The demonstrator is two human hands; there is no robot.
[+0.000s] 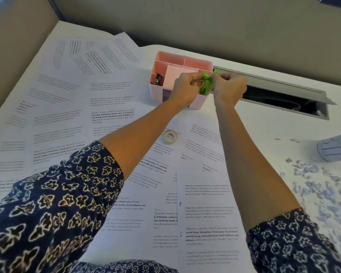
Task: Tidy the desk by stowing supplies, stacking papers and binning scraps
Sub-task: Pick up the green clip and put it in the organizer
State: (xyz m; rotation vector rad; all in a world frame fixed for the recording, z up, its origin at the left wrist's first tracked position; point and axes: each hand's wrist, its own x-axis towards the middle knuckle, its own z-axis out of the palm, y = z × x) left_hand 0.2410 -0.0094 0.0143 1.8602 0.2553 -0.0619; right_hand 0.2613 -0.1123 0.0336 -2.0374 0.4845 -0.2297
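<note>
Nearest, printed sheets (205, 203) spread loose and overlapping across the bench (283, 125), not yet stacked; a tape roll (170, 136) lying flat on them between the forearms. To the right, torn paper scraps (319, 186) scattered beside a small bin (335, 147) tipped on its side.

Farther out, left hand (185, 86) and right hand (229, 89) brought close together, both pinched on a small bunch of green clips (206, 82), held just over the right front corner of the pink organiser (177, 62). Exact make of the green pieces too small to tell; bright, thin, springy-looking, with metal glints.

Probably the stowing step. Best done by keeping the bunch pinched tight until squarely above an open compartment, then lowering before letting go, so nothing bounces off the rim or slides toward the open cable slot (280, 103) just beside the organiser. Worth easing the fingers off one side at a time.
</note>
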